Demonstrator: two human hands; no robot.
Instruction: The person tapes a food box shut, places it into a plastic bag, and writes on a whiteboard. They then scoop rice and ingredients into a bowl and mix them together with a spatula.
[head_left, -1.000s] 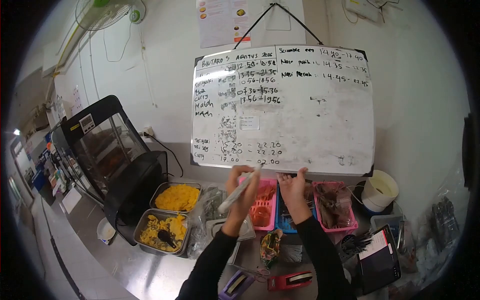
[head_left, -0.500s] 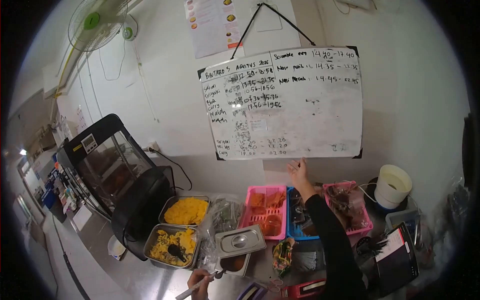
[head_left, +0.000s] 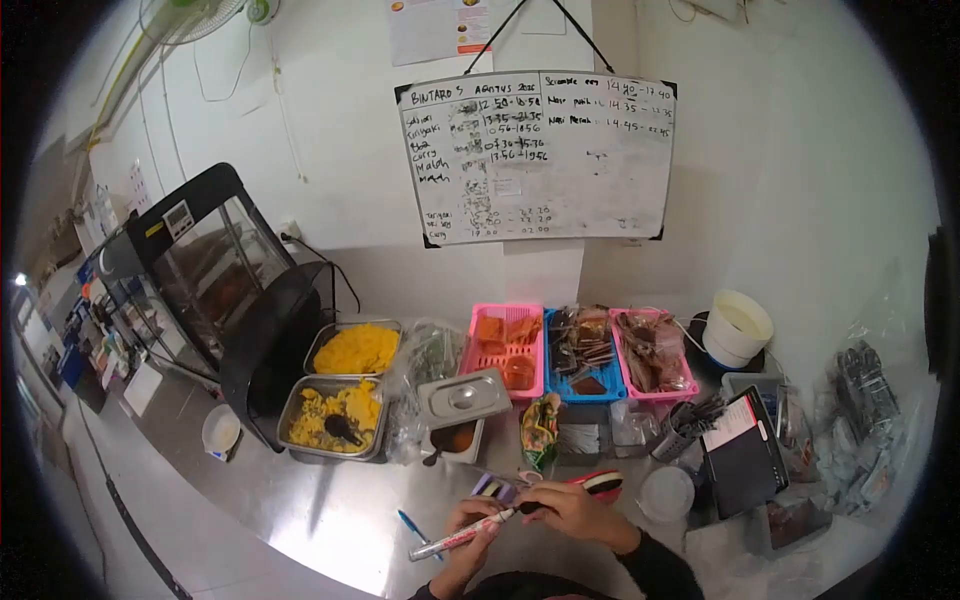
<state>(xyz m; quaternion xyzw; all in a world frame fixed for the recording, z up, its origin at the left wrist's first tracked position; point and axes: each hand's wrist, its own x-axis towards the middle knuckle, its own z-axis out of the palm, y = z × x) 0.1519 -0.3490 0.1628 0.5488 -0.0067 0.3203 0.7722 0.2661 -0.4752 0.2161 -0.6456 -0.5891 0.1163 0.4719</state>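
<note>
My left hand is closed around a white and red marker, held at a slant above the steel counter. My right hand pinches the marker's dark cap end; whether the cap is on or off is hard to make out. Just beyond the hands lie a purple item and a red and black object, partly hidden by my right hand. A blue pen is on the counter beside my left hand. On the wall ahead hangs a whiteboard with handwritten times.
Two steel pans of yellow food stand left, near a black display warmer. A lidded steel container holds brown sauce. Behind are pink and blue baskets of packets. A black tablet-like stand is at right.
My right hand has come down from the whiteboard to the marker in my left hand. My left hand has shifted right. The camera view has tilted downward.
</note>
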